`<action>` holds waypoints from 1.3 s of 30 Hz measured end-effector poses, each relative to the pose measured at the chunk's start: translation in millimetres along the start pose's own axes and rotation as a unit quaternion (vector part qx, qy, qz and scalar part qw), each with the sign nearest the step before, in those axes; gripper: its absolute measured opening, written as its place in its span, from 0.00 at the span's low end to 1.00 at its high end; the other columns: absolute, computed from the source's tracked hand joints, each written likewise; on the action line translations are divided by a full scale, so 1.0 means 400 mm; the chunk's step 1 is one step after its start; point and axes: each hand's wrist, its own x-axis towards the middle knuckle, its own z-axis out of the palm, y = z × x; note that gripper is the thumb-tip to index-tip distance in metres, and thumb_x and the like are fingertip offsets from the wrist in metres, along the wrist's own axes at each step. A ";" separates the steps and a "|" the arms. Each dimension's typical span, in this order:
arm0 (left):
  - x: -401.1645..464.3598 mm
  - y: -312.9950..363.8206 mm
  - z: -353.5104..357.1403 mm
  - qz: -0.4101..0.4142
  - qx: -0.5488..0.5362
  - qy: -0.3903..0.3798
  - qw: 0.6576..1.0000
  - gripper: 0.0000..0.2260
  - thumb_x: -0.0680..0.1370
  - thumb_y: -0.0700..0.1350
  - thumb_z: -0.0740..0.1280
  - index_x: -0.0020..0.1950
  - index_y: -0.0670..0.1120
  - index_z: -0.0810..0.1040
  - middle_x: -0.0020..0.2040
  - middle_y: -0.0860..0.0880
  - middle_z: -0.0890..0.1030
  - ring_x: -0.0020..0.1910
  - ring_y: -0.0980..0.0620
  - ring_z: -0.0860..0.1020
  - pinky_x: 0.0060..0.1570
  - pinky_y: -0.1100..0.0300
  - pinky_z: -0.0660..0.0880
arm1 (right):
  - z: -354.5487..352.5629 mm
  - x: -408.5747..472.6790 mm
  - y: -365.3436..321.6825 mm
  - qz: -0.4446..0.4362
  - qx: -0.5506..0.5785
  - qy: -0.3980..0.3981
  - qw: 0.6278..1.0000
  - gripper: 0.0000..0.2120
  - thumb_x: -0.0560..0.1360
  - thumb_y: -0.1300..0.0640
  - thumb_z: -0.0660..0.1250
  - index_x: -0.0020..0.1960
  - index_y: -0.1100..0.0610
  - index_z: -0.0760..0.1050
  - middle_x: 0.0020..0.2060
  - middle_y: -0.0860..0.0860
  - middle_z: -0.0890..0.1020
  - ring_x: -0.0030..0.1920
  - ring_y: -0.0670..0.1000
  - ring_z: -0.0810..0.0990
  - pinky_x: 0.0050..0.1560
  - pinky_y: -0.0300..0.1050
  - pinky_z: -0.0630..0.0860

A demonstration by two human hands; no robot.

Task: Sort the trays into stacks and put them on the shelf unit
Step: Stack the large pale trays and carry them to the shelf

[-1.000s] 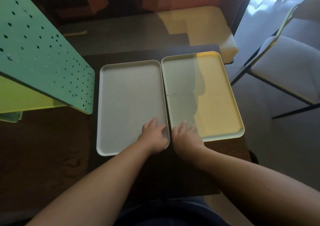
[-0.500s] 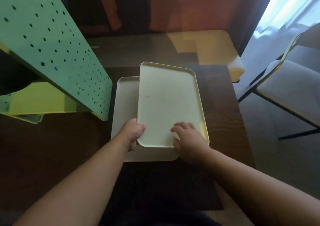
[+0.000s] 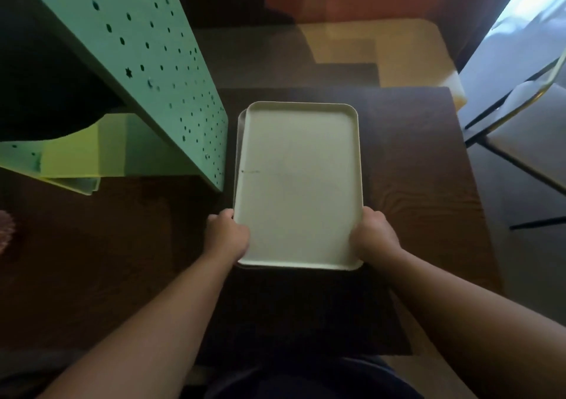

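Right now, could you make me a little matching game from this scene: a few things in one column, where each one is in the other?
Things:
1. cream rectangular plastic top tray
2. green perforated metal shelf unit
3. left hand
4. white-seated chair

Places:
A. far right, beside the table
B. gripping the stack's left edge
C. left of the trays
D. lying on another tray

Pairs: 1-D, 2-C, 3-B, 4-A

The dark wooden table [image 3: 413, 184] carries two stacked trays [image 3: 300, 184] just beside a green perforated shelf unit [image 3: 159, 61].
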 end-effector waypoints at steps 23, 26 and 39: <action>0.013 0.042 0.012 -0.099 -0.216 -0.031 0.971 0.24 0.70 0.50 0.63 0.65 0.46 0.76 0.58 0.44 0.80 0.52 0.41 0.81 0.52 0.43 0.81 | -0.046 -0.022 -0.001 0.102 0.318 -0.025 0.942 0.24 0.76 0.42 0.66 0.60 0.61 0.76 0.56 0.59 0.82 0.55 0.61 0.81 0.62 0.57 0.76; -0.030 0.099 -0.005 -0.080 -0.268 -0.027 0.960 0.19 0.76 0.48 0.63 0.66 0.45 0.75 0.58 0.43 0.81 0.54 0.41 0.81 0.53 0.45 0.80 | -0.071 -0.034 0.024 0.082 0.364 0.014 0.928 0.20 0.73 0.42 0.70 0.53 0.58 0.77 0.50 0.56 0.84 0.50 0.60 0.83 0.58 0.58 0.80; -0.104 0.322 -0.141 0.243 -0.193 -0.061 0.949 0.08 0.80 0.41 0.66 0.52 0.55 0.74 0.49 0.52 0.80 0.50 0.48 0.81 0.38 0.58 0.79 | -0.375 -0.040 0.054 -0.123 0.583 0.067 0.800 0.21 0.71 0.71 0.66 0.61 0.57 0.77 0.55 0.60 0.83 0.55 0.63 0.82 0.54 0.62 0.81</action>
